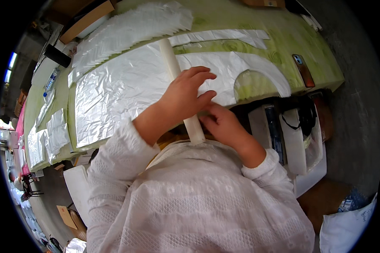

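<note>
Left hand (185, 93): is lying over white tube (169, 59), fingers half open
Right hand (224, 125): is sitting beside it, fingers curled
Grips: can't tell
Tube: keeping straight probably helps

A person here in a white, openwork-patterned cloth top (198, 194) wears a wide fisheye camera, the left of a side-by-side pair, on the head, aimed steeply down and slightly ahead. The top looms nearest, at six o'clock; the bare left hand (185, 93) and bare right hand (224, 126) come close at center. Beyond, a long table in patterned green covering (217, 17) spans nine to two o'clock; grey floor (356, 118) lies farther, at three.
</note>
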Tool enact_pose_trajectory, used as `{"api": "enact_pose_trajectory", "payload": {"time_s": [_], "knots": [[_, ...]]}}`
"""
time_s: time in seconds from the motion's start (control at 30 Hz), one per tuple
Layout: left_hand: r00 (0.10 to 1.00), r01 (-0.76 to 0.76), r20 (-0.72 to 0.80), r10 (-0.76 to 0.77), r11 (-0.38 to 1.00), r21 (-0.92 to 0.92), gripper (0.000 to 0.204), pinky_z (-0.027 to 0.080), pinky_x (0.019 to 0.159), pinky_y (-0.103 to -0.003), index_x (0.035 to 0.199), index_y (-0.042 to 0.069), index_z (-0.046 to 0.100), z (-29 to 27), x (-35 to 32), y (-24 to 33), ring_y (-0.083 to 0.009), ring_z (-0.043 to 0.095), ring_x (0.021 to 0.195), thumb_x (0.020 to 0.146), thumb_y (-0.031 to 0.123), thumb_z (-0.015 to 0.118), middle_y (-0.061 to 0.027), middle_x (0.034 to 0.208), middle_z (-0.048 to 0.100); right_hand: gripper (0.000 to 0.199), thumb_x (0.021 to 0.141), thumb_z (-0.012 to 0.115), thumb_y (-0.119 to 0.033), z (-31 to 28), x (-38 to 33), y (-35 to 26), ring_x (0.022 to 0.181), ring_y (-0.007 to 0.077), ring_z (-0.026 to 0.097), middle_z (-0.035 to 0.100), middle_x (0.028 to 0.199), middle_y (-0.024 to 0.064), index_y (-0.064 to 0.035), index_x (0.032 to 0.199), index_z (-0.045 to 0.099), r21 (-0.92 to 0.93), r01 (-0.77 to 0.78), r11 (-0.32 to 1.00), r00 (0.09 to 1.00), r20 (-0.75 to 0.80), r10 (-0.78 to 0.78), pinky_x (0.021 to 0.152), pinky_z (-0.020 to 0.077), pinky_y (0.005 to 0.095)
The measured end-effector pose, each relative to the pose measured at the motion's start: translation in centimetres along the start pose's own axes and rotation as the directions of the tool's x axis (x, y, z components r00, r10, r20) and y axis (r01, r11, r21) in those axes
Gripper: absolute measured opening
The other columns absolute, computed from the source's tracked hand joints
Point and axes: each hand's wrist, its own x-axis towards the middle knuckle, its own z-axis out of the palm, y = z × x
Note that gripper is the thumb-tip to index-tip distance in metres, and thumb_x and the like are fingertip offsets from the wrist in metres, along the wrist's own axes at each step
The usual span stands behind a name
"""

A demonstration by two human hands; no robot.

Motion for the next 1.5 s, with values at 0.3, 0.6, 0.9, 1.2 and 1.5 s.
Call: {"api": "enact_pose_trajectory", "payload": {"time_s": [0.3, 0.6, 0.9, 1.2, 1.5], "knots": [[0.891, 0.243, 0.350, -0.289, 0.955, 0.169, 0.029, 0.055, 0.088, -0.040, 0.110, 0.006, 0.071, 4.8, 5.2, -1.5, -0.0320, 0.070, 0.098, 0.088, 0.026, 0.071, -0.0123, 0.105, 0.073, 0.025, 0.096, 0.065, -0.003, -0.6, -4.0, 2.8, 0.087, 0.0122, 0.065, 0.071, 0.111, 0.0087, -0.0032, 0.120, 0.069, 0.216, -0.007, 0.976, 0.975, -0.216, 0.055, 0.076, 0.0530, 0.0261], [0.853, 0.487, 0.272, -0.446, 0.867, -0.106, 0.024, 0.055, 0.083, -0.035, 0.106, 0.007, 0.073, 2.8, 5.3, -1.8, -0.0232, 0.070, 0.089, 0.091, 0.024, 0.067, -0.0102, 0.098, 0.074, 0.026, 0.092, 0.064, 0.001, -4.4, -1.0, 2.7, 0.091, 0.0217, 0.068, 0.070, 0.116, 0.0155, -0.0013, 0.117, 0.068, -0.181, 0.257, 0.949, 0.869, -0.387, -0.309, 0.078, 0.0542, 0.0303], [0.854, 0.511, 0.222, -0.470, 0.836, -0.199, 0.042, 0.055, 0.089, -0.035, 0.122, 0.005, 0.067, 2.4, 4.9, 0.6, -0.0222, 0.067, 0.105, 0.091, 0.033, 0.072, -0.0097, 0.119, 0.069, 0.055, 0.090, 0.060, -0.012, -11.0, 9.0, 5.4, 0.117, 0.0426, 0.062, 0.056, 0.142, 0.0245, -0.0055, 0.144, 0.053, -0.364, 0.031, 0.931, 0.787, -0.565, -0.247, 0.098, 0.0516, 0.0446], [0.789, 0.534, 0.183, -0.587, 0.506, -0.678, 0.028, 0.056, 0.082, -0.029, 0.119, 0.006, 0.063, 1.4, 7.2, -0.8, -0.0114, 0.064, 0.096, 0.096, 0.022, 0.070, -0.0011, 0.106, 0.066, 0.059, 0.088, 0.067, -0.006, -7.8, 7.5, 5.2, 0.086, 0.0329, 0.069, 0.067, 0.121, 0.0180, -0.0115, 0.145, 0.052, -0.361, 0.158, 0.919, 0.912, -0.304, -0.276, 0.077, 0.0573, 0.0408], [0.542, 0.500, -0.222, -0.810, 0.524, -0.689, 0.040, 0.053, 0.076, -0.029, 0.129, 0.007, 0.059, -11.3, -4.4, -8.3, -0.0100, 0.060, 0.088, 0.093, 0.019, 0.069, 0.0008, 0.099, 0.062, 0.064, 0.100, 0.060, -0.012, -15.7, 6.8, 9.1, 0.077, 0.0172, 0.064, 0.059, 0.137, 0.0155, -0.0066, 0.157, 0.030, 0.711, 0.216, 0.670, 0.639, -0.621, 0.453, 0.061, 0.0510, 0.0270]]}}
